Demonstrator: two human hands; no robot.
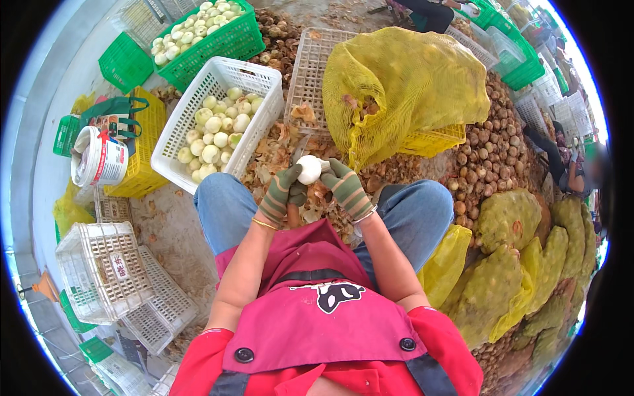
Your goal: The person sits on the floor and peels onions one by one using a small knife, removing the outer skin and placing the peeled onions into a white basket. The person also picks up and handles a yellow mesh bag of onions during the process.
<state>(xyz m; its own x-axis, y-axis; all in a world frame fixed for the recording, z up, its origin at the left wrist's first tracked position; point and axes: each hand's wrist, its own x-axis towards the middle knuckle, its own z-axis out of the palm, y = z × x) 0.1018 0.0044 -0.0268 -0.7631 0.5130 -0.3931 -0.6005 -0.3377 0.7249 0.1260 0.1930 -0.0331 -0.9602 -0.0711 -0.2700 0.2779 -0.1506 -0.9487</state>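
A peeled white onion [308, 169] is held between my two gloved hands, above a litter of dry skins. My left hand [284, 193], in a green striped glove, closes on the onion's left side. A brown handle [292, 216] sticks out below that hand, and a thin grey blade-like strip [301, 145] shows beyond it; whether they are one knife is hidden by the fingers. My right hand [348, 190], gloved alike, pinches the onion's right side with its fingertips. Onion skins [277, 153] lie on the floor between my knees and beyond.
A white crate [165, 158] of peeled onions stands at front left, a green crate [247, 41] of them behind. Ahead, a yellow mesh sack [422, 79] rests on a yellow crate [432, 140]. Unpeeled onions [492, 155] and full sacks [485, 290] lie right. Other people sit far right.
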